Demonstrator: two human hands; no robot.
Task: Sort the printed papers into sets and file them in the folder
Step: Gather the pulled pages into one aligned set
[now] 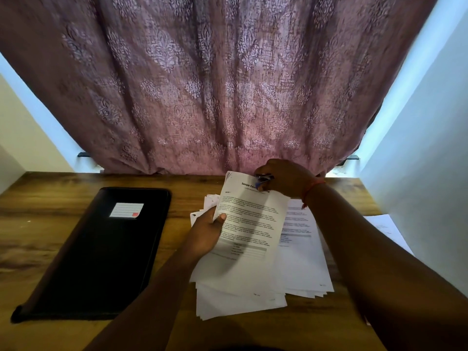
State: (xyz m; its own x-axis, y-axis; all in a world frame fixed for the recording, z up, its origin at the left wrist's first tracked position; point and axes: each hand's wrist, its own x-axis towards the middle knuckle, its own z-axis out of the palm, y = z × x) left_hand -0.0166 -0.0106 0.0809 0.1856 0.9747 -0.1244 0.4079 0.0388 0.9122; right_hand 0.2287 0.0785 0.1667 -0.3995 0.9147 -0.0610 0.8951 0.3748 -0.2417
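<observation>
My left hand [206, 233] grips a set of printed papers [249, 231] by its left edge, thumb on the top sheet, holding it tilted above the table. My right hand [283, 177] is at the set's top edge, its fingers curled round a small blue and silver tool [263, 179], probably a stapler or clip. More printed sheets [301, 249] lie spread under and to the right of the held set. A closed black folder [101, 252] with a white label lies flat on the left of the table, apart from both hands.
The wooden table [38, 224] runs up to a purple patterned curtain [215, 84] at the back. White walls close in on both sides. One loose sheet [385, 229] lies at the right edge of the table by the wall.
</observation>
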